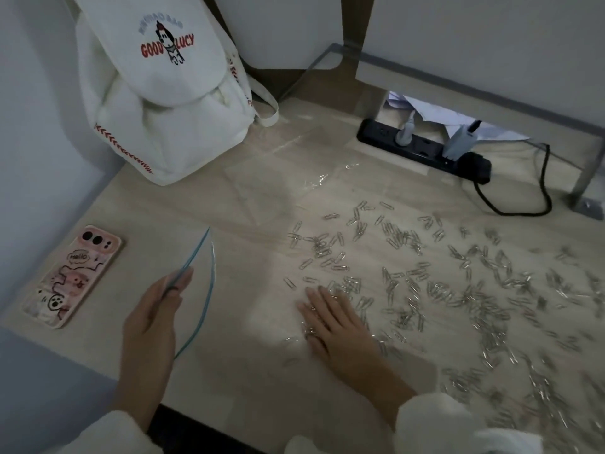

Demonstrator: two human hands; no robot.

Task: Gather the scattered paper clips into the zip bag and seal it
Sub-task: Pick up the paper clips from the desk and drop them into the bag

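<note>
A pale wooden desk (248,391) seen from above, in dim light. The person's left hand (154,316), at the near left, pinches the blue zip edge of a clear zip bag (207,306) between thumb and fingertips, lifting the mouth of the bag so that it curves open towards the right. The right hand (334,326) lies palm down near the middle of the desk, fingers straight and slightly spread, pressing on a few paper clips (484,303). Hundreds of these silver clips lie scattered over the right half of the desk, from the right hand out to the right edge; whether any are in the bag cannot be told. A phone (72,276) in a pink cartoon case lies face down at the left. A white backpack (157,93) stands at the far left. Crinkled clear plastic (278,178) lies flat beyond the clips. A black power strip (422,149) with plugs sits at the far right.
</note>
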